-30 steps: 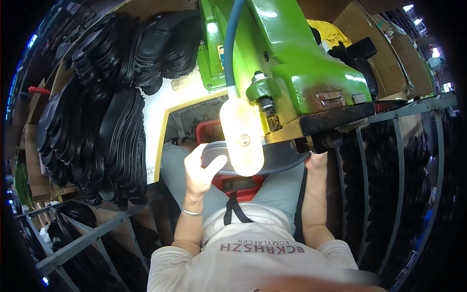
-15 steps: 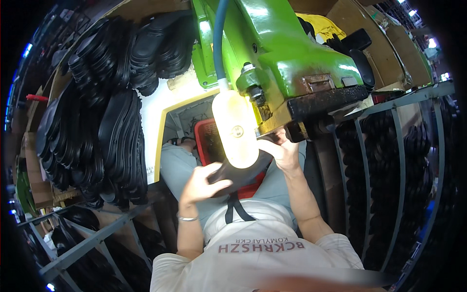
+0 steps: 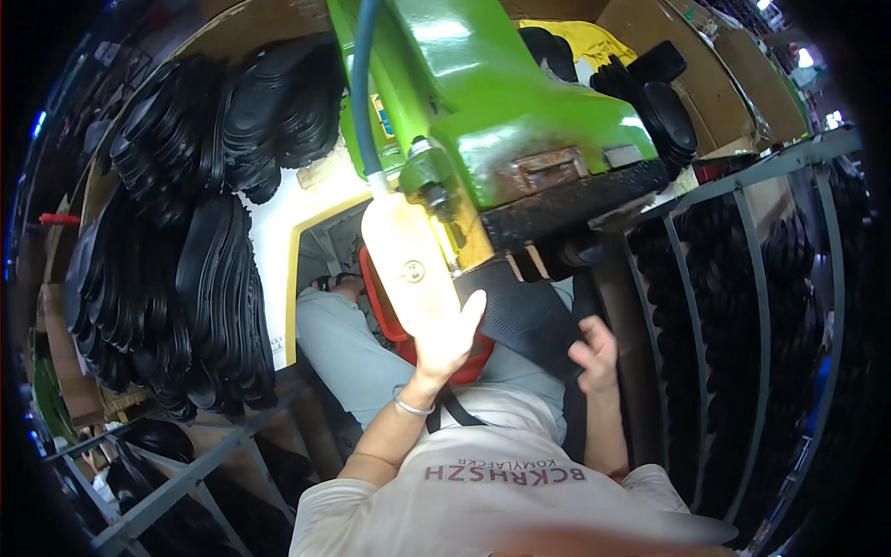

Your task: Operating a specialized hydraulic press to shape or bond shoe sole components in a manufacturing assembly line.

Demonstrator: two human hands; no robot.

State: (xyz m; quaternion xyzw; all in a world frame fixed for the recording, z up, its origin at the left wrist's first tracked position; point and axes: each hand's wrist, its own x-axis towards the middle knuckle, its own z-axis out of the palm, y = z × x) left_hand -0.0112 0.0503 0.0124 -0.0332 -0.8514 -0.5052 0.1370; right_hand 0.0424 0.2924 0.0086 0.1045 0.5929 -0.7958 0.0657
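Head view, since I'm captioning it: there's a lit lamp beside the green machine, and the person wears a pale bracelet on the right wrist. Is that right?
Not quite: the head view shows the pale bracelet on the wrist of the left hand. The lit lamp beside the green machine is as you said.

At mid-frame, has the left hand (image 3: 445, 345), thumb raised, beside the left edge of a black ridged sole (image 3: 527, 320), fingers lost in the glare of the lamp (image 3: 406, 255). Has the right hand (image 3: 598, 360), fingers curled, at the sole's lower-right end; cannot tell if touching. Sits near a red basket (image 3: 477, 365), facing a green machine (image 3: 520, 111) at top centre. Has stacked black soles (image 3: 218, 297) by the white bench (image 3: 271, 251) at left, a metal rack (image 3: 770, 174) at right.
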